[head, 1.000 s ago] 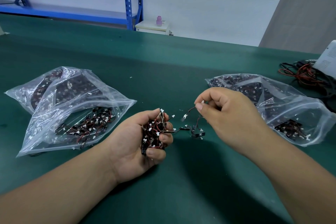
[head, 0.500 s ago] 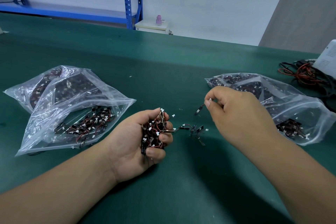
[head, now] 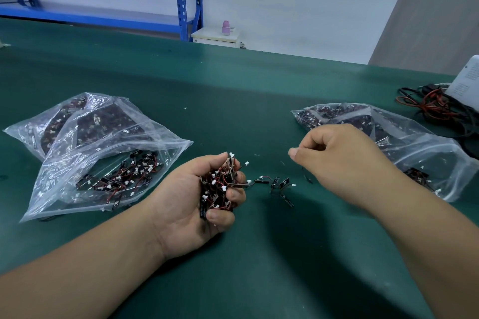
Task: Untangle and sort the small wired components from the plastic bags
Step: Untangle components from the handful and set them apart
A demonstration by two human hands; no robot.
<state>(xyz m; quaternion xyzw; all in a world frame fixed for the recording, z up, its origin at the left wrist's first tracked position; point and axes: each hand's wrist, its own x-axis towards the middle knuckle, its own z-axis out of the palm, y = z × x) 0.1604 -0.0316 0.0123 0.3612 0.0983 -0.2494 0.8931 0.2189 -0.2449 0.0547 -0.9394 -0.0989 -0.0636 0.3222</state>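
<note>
Fingers of the left hand clench a tangled bundle above mid-worktop. The right hand is curled, and any content is indiscernible. A few strands trail loose. Left bag and right bag, toward the side edges, look well filled, so sorting appears far from done.

Light even, soft, from overhead; mod. bright. Diffuse shadows on desk, lower centre. Glare streaks on left plastic bag & right plastic bag. Wide-angle bowing twd frame edges. Right hand slightly soft; bkgd upper left less sharp.
</note>
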